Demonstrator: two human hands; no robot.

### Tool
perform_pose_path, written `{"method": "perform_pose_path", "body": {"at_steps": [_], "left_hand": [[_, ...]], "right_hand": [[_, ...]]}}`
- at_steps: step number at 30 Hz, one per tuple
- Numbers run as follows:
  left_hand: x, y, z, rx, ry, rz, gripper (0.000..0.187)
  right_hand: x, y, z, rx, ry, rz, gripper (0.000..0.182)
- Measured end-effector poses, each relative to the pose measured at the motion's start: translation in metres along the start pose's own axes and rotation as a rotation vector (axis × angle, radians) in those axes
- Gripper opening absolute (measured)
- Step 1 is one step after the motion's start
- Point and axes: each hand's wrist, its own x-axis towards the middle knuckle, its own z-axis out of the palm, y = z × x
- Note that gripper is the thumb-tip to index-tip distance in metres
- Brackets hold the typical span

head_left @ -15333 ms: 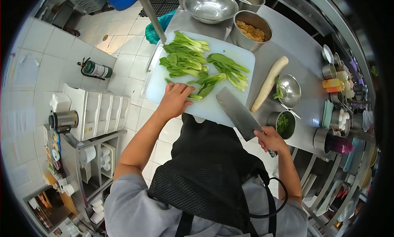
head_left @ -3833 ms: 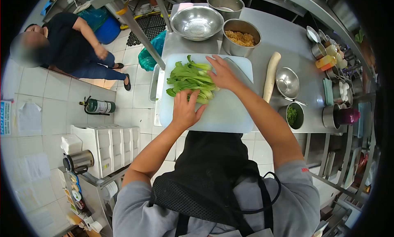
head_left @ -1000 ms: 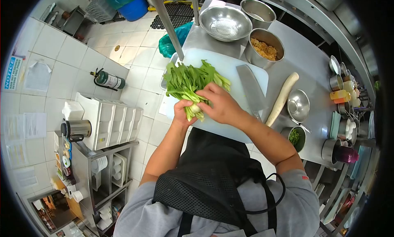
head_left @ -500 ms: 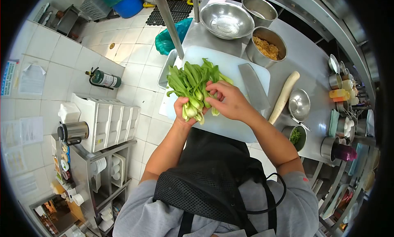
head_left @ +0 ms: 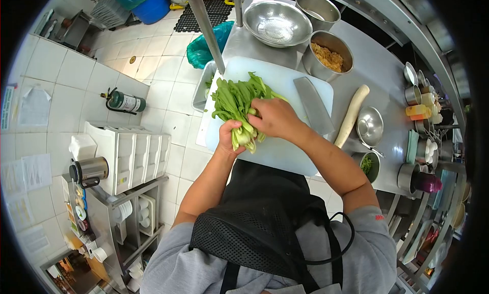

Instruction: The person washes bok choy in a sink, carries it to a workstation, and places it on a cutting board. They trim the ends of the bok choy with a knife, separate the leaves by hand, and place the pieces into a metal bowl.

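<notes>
A bunch of leafy greens point(head_left: 233, 98) with pale stems is held over the white cutting board point(head_left: 285, 154). My left hand point(head_left: 229, 137) is wrapped round the stem ends from the left. On the right side of the bunch, my right hand point(head_left: 275, 117) has its fingers pinched on a green stem. More greens lie behind that hand on the board. A wide-bladed cleaver point(head_left: 313, 106) rests on the board's right part, touched by neither hand.
A long white radish point(head_left: 352, 116) lies right of the board, beside a small steel bowl point(head_left: 370, 126). Behind stand a large bowl point(head_left: 277, 24) and a pot of brown food point(head_left: 328, 57). A metal post point(head_left: 206, 29) rises at the board's back left corner.
My right hand has closed its fingers on the greens and shifted slightly left. Under my left hand, the stem ends have moved a little to the right.
</notes>
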Motion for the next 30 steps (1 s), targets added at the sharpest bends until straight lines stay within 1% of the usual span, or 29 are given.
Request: {"method": "perform_pose_path", "body": {"at_steps": [2,3,4,5,6,7,8,9,11,12,14,16,17,18,20,21,23,24,25,26,27,29,30], "left_hand": [[0.0,0.0,0.012,-0.002,0.015,-0.004,0.063],[0.001,0.0,0.027,-0.011,0.017,0.023,0.068],[0.0,0.001,0.038,-0.022,0.019,0.05,0.074],[0.001,0.003,0.041,-0.025,0.019,0.053,0.074],[0.003,0.006,0.043,-0.114,-0.049,0.038,0.079],[0.004,0.009,0.046,-0.202,-0.119,0.024,0.085],[0.004,0.012,0.049,-0.204,-0.122,0.028,0.085],[0.003,0.014,0.053,-0.233,-0.113,0.038,0.088],[0.002,0.016,0.053,-0.266,-0.105,0.054,0.09],[0.003,0.016,0.052,-0.259,-0.12,0.059,0.09],[0.004,0.017,0.051,-0.252,-0.139,0.058,0.089],[0.003,0.017,0.05,-0.31,-0.066,0.07,0.089],[0.003,0.017,0.047,-0.27,-0.089,0.061,0.088],[0.006,0.017,0.048,-0.27,-0.095,0.047,0.088],[0.009,0.017,0.049,-0.208,-0.156,-0.01,0.087],[0.01,0.017,0.049,-0.21,-0.161,-0.021,0.087],[0.01,0.016,0.048,-0.217,-0.145,-0.009,0.086],[0.011,0.014,0.028,-0.22,-0.149,-0.014,0.086],[0.013,0.01,-0.008,-0.321,-0.243,-0.042,0.087],[0.014,0.007,-0.027,-0.422,-0.337,-0.068,0.087],[0.014,0.008,-0.02,-0.425,-0.339,-0.068,0.087],[0.012,0.013,0.016,-0.445,-0.24,-0.05,0.084],[0.01,0.016,0.038,-0.447,-0.238,-0.047,0.084]], "right_hand": [[0.006,-0.002,-0.018,0.139,-0.047,0.041,0.022],[0.008,-0.003,-0.029,0.139,-0.048,0.041,0.022],[0.009,-0.002,-0.042,0.241,0.021,0.107,0.019],[0.008,0.001,-0.05,0.343,0.091,0.173,0.015],[0.005,0.007,-0.054,0.339,0.089,0.171,0.015],[0.001,0.015,-0.058,0.549,0.202,0.263,0.011],[-0.003,0.022,-0.06,0.758,0.315,0.355,0.009],[-0.011,0.028,-0.056,0.754,0.312,0.352,0.009],[-0.037,0.037,-0.032,1.503,0.11,0.478,0.02],[-0.048,0.032,-0.02,1.501,0.109,0.48,0.02],[-0.061,0.016,0.002,1.578,-0.073,0.69,0.027],[-0.065,0.003,0.013,1.573,-0.078,0.705,0.028],[-0.066,-0.001,0.017,1.567,-0.085,0.718,0.029],[-0.065,0.0,0.023,1.567,-0.068,0.72,0.029],[-0.065,0.003,0.036,1.452,-0.089,0.635,0.032],[-0.062,-0.002,0.037,1.451,-0.076,0.637,0.032],[-0.058,-0.012,0.04,1.059,0.016,0.561,0.033],[-0.058,-0.016,0.04,1.055,0.022,0.564,0.033],[-0.06,-0.02,0.039,1.041,0.049,0.536,0.031],[-0.061,-0.023,0.038,1.026,0.075,0.507,0.03],[-0.062,-0.018,0.036,1.023,0.076,0.508,0.03],[-0.064,-0.001,0.029,1.091,0.105,0.558,0.028],[-0.061,0.001,0.021,1.09,0.1,0.559,0.028]]}}
